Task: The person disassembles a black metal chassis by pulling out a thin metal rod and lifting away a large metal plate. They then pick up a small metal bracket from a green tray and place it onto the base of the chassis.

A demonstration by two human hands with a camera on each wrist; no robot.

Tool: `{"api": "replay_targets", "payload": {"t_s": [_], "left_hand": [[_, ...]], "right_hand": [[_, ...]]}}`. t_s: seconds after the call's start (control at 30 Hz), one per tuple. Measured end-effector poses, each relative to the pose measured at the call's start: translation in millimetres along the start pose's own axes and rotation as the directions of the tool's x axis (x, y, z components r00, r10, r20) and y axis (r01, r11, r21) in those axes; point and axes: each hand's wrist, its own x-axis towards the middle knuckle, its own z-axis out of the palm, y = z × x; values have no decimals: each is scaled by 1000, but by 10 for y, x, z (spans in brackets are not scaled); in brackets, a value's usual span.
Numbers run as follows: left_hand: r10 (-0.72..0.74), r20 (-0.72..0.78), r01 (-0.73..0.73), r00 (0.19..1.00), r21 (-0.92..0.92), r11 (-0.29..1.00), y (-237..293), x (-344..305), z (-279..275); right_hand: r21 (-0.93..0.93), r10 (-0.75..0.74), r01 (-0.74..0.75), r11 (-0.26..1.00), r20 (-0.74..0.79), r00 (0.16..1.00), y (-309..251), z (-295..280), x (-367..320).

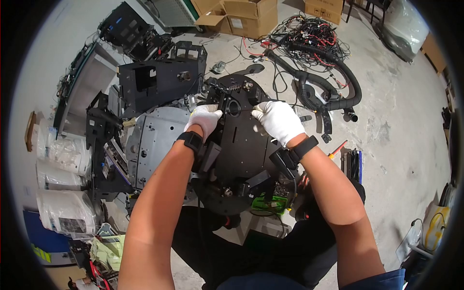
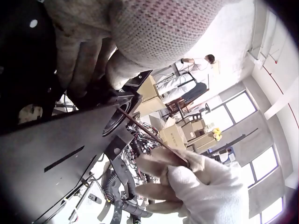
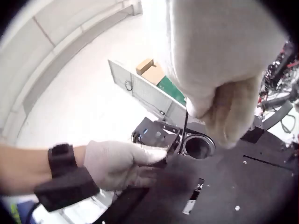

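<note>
A white-gloved right hand (image 1: 280, 121) pinches a thin dark rod (image 2: 145, 129) between thumb and fingers. In the left wrist view the rod's far end overlaps a round ringed opening (image 3: 212, 148) in a large black metal plate (image 1: 241, 159). On the left side of that opening, the gloved left hand (image 1: 204, 121) grips a dark bracket (image 3: 174, 142) with thumb and fingers; its remaining fingers are partly hidden. A spring (image 1: 235, 88) and small fittings sit on the assembly just beyond the hands.
Left of the plate stand a grey metal panel (image 1: 169, 133) and a black box frame (image 1: 162, 79). Black corrugated hose (image 1: 345, 102) and tangled cables (image 1: 309, 41) lie at the far right. Near the person's knees is a green tray (image 1: 270, 207). Another person (image 2: 201, 65) is in the background.
</note>
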Motion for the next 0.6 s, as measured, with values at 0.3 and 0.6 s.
{"api": "replay_targets", "payload": {"t_s": [0.3, 0.6], "left_hand": [[-39, 28, 39, 999, 4, 999, 71, -39, -35], [-40, -20, 40, 999, 12, 999, 71, -41, -11]], "right_hand": [[399, 131, -162, 903, 105, 986, 21, 10, 144], [220, -155, 169, 961, -80, 985, 730, 342, 546]]}}
